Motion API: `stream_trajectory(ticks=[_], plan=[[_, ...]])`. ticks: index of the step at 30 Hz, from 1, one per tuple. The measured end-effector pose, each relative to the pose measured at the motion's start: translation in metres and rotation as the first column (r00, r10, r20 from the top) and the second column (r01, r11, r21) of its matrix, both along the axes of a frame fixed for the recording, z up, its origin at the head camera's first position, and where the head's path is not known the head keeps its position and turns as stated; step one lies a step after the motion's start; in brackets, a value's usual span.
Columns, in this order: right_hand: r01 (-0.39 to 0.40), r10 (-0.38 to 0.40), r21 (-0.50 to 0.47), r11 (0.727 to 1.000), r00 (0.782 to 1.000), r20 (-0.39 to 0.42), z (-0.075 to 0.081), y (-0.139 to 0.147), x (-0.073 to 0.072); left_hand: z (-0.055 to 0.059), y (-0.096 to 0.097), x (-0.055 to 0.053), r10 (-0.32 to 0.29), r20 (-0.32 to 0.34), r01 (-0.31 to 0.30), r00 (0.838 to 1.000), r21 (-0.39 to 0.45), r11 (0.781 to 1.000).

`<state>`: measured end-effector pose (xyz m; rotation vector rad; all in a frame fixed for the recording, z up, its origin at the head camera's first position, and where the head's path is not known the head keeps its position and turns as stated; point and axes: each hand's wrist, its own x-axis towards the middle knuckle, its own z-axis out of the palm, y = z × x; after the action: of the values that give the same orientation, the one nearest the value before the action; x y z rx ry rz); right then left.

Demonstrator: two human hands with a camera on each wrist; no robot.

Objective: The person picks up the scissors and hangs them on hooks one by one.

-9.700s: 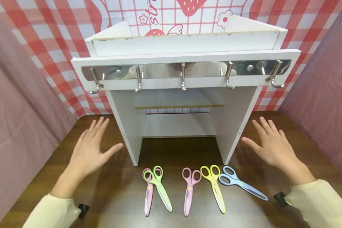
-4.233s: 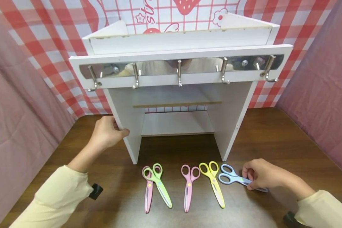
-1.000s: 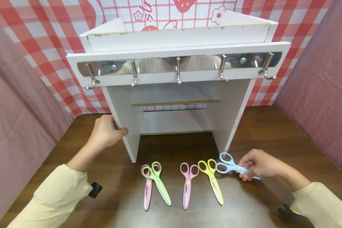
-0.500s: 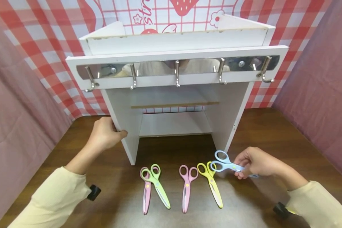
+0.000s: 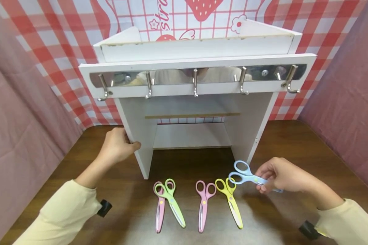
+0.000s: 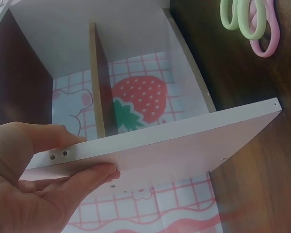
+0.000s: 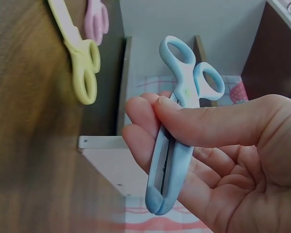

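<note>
My right hand (image 5: 286, 175) pinches blue scissors (image 7: 177, 121) by the blades between thumb and fingers, handle loops pointing left toward the rack. In the head view the loops overlap the top of the yellow scissors (image 5: 230, 200). My left hand (image 5: 116, 144) grips the front edge of the left side panel (image 6: 150, 138) of a white rack (image 5: 199, 51), thumb on the inner face and fingers outside. Pink scissors (image 5: 203, 204) lie in the middle of the table. Green scissors (image 5: 173, 204) cross over a second pink pair (image 5: 160, 211) at left.
Several metal hooks (image 5: 195, 83) stick out along the rack's front rail. A shelf (image 5: 191, 115) and a bottom board (image 5: 191, 136) span its sides. The rack stands on a brown table (image 5: 116, 204). A red-and-white checked cloth (image 5: 53, 51) hangs behind, with pink cloth (image 5: 340, 85) at the sides.
My right hand has taken hold of the blue scissors, lifted them off the table and carried them slightly left. My left hand went to the rack's left panel earlier and keeps its grip there.
</note>
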<state>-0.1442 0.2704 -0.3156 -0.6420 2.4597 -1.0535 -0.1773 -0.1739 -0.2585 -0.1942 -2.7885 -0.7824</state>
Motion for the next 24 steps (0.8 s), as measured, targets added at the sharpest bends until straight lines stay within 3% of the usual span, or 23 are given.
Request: stream_trajectory(ticks=[24], plan=[[-0.073, 0.078, 0.036, 0.997, 0.981, -0.18, 0.038, -0.013, -0.003, -0.001, -0.001, 0.0, 0.01, 0.019, -0.01, 1.0, 0.011, 1.0]])
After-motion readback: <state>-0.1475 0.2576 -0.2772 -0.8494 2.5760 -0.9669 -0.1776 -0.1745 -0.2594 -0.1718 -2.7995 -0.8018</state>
